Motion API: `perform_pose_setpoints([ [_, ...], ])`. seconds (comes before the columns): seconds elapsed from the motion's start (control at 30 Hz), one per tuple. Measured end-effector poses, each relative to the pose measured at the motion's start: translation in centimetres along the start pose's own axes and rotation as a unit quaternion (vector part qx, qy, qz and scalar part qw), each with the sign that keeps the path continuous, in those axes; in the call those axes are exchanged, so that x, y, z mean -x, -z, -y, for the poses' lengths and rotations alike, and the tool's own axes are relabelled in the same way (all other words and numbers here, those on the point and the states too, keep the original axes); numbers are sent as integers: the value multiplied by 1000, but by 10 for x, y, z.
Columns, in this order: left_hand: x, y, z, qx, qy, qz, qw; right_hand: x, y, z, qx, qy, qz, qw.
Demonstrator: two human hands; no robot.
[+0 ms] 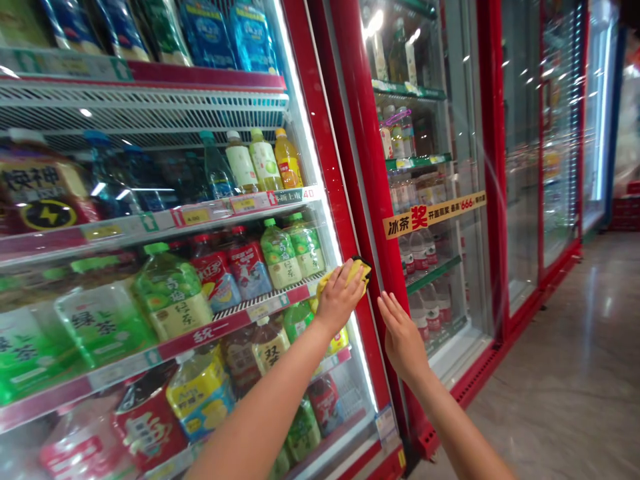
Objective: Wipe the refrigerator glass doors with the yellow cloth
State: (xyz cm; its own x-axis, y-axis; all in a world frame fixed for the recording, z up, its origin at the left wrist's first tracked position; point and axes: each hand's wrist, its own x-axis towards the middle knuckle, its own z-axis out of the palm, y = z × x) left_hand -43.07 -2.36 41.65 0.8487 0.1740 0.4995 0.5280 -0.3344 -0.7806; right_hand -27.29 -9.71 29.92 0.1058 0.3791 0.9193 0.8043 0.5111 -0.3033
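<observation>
My left hand [340,293] presses a yellow cloth [361,272] with a dark edge against the right border of the glass fridge door, beside its red frame [333,170]. The fingers lie over the cloth. Farther right, my right hand [404,337] has its fingers stretched out and holds nothing. Its fingertips are at the red edge of the neighbouring fridge [367,133]; whether they touch it I cannot tell. Behind the glass near my left hand stand green tea bottles [280,253] on a shelf.
Several shelves of bottled drinks fill the fridge, with large green bottles [173,293] at the left. A yellow label strip [435,215] crosses the neighbouring glass door. More red-framed fridges [545,267] run along the grey floor [565,373] at the right.
</observation>
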Motion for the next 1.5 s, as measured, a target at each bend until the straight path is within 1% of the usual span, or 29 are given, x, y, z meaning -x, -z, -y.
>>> perform_pose_setpoints([
  [0.1,52,-5,-33,14,-92,-5,996,15,-1,-1,-5,-10,8,1000],
  [0.17,72,-3,-42,31,-135,-13,990,19,0,0,-6,-14,17,1000],
  [0.2,74,0,-40,41,-140,-14,989,19,1,0,-7,-16,20,1000],
  [0.27,62,6,-26,59,-117,-8,991,16,1,2,-7,-19,24,1000],
  [0.33,40,12,-6,59,-46,3,997,14,0,4,-3,-20,25,999],
  [0.4,27,17,7,51,12,2,999,15,-3,6,1,-21,30,999],
  [0.47,34,19,4,43,55,-2,998,20,-7,7,2,-24,39,999],
  [0.53,56,18,-12,36,64,-9,997,26,-10,7,-2,-30,47,998],
  [0.57,69,16,-22,29,45,-17,998,28,-12,7,-5,-32,49,998],
  [0.6,79,15,-30,30,-9,-26,999,29,-13,7,-10,-34,49,998],
  [0.63,86,13,-35,31,-42,-31,998,29,-14,7,-16,-34,49,998],
  [0.7,87,14,-32,31,-88,-42,995,25,-16,7,-31,-35,47,998],
  [0.77,75,19,-14,20,-63,-47,997,18,-18,10,-46,-39,47,997],
  [0.8,69,24,-3,13,-31,-46,998,14,-20,11,-53,-41,47,997],
  [0.87,65,35,15,11,63,-39,997,7,-22,15,-65,-42,49,996],
  [0.93,76,45,18,7,141,-36,989,4,-25,20,-73,-39,54,995],
  [0.97,85,48,13,3,158,-38,987,4,-27,22,-76,-38,58,995],
  [1.0,95,49,5,-5,156,-42,987,4,-29,24,-78,-37,61,994],
  [1.07,109,49,-10,-11,100,-41,994,4,-31,27,-79,-35,65,994],
  [1.13,110,48,-16,-5,53,-24,998,3,-34,31,-77,-33,67,994],
  [1.17,105,48,-12,-4,47,-15,999,2,-34,33,-75,-32,68,994],
  [1.2,99,49,-5,-4,57,-9,998,1,-35,35,-72,-30,70,994],
  [1.27,90,55,15,-10,103,-12,995,-3,-36,40,-66,-24,76,995],
  [1.33,93,64,30,-17,173,-25,985,-7,-37,45,-61,-16,83,995],
  [1.37,101,67,32,-22,206,-34,978,-8,-38,48,-59,-13,85,995],
  [1.4,112,70,30,-28,231,-43,972,-9,-39,50,-57,-10,87,995],
  [1.43,124,72,25,-35,240,-50,969,-9,-41,53,-56,-7,89,994],
  [1.47,135,72,17,-41,233,-55,970,-8,-43,55,-55,-4,92,994],
  [1.5,145,72,9,-44,203,-54,977,-7,-46,57,-53,-1,94,994],
])
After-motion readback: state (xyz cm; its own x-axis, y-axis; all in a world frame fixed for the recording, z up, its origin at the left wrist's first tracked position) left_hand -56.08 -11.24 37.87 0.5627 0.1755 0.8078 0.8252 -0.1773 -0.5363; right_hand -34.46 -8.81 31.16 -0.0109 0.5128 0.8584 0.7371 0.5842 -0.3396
